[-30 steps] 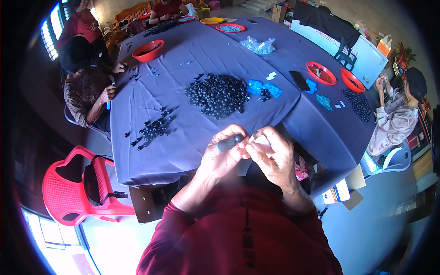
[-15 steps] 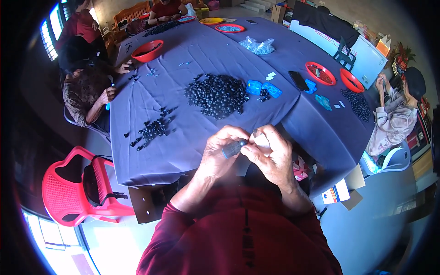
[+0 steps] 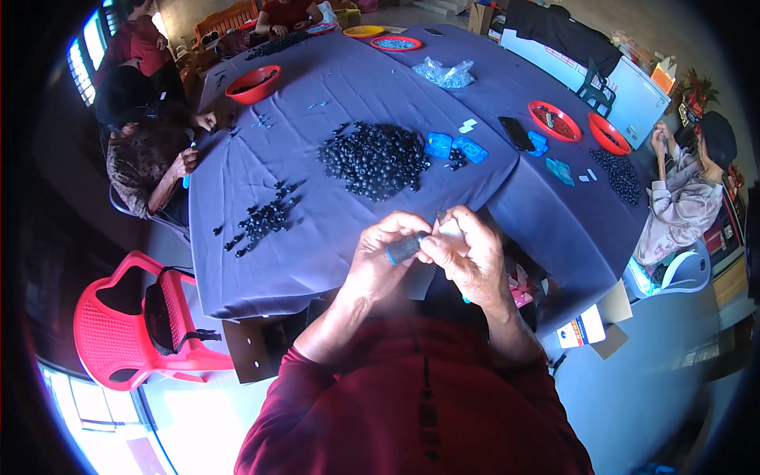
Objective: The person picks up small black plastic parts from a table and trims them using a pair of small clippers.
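Above the table's near edge, my left hand (image 3: 366, 257) and my right hand (image 3: 481, 265) meet, fingers closed. A dark grey finger sleeve (image 3: 402, 250) with a blue rim covers my left thumb. My left fingertips pinch a small black round part (image 3: 422, 236), and the tip of my right thumb is against it. Between my right thumb and forefinger is a small pale piece (image 3: 450, 229) with a dark pointed tip; its kind is unclear. Beyond my hands lies a big heap of black round parts (image 3: 372, 162), with a smaller heap (image 3: 265, 222) to its left.
Blue plastic cases (image 3: 469, 150) and a black phone (image 3: 516, 134) lie right of the big heap. Red bowls (image 3: 253, 85) and a clear bag (image 3: 443, 74) stand farther off. Several other people sit or stand around the table (image 3: 332, 273). A red chair (image 3: 127, 321) is at my left.
Both hands have shifted slightly upward and stay together. The black part sits a little differently at my fingertips, and the pale piece's dark tip now points more upward.
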The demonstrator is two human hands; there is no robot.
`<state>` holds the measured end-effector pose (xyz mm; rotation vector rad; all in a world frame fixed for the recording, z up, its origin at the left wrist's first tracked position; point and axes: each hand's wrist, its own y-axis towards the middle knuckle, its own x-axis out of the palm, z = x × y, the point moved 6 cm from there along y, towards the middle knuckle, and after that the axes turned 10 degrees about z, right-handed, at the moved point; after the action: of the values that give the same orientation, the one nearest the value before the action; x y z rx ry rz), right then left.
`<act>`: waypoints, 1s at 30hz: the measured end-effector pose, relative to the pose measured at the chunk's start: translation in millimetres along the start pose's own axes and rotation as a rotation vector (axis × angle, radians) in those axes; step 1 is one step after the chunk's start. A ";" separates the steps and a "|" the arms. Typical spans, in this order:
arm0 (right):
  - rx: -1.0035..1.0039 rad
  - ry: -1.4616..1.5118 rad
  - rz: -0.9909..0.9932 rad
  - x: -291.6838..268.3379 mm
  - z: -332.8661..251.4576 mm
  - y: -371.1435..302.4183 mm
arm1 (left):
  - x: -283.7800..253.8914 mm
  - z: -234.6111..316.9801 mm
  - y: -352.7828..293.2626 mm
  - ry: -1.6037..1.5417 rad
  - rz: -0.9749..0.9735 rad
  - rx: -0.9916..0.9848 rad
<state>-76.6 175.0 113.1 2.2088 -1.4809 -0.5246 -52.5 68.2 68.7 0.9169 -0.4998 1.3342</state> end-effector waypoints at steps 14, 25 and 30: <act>0.393 0.236 -0.057 0.7 75.1 -5.9 | -70.7 42.0 13.4 0.968 0.394 0.489; 0.582 0.149 -0.052 -7.3 131.6 -21.1 | -261.1 185.6 2.1 2.385 0.772 0.375; 0.597 0.077 -0.060 -6.8 135.5 -21.8 | -222.8 173.5 55.5 2.449 0.688 0.468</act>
<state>-134.0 170.0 -11.6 2.6826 -1.6925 0.0015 -119.5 -205.8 11.6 -1.0498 1.5454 2.1091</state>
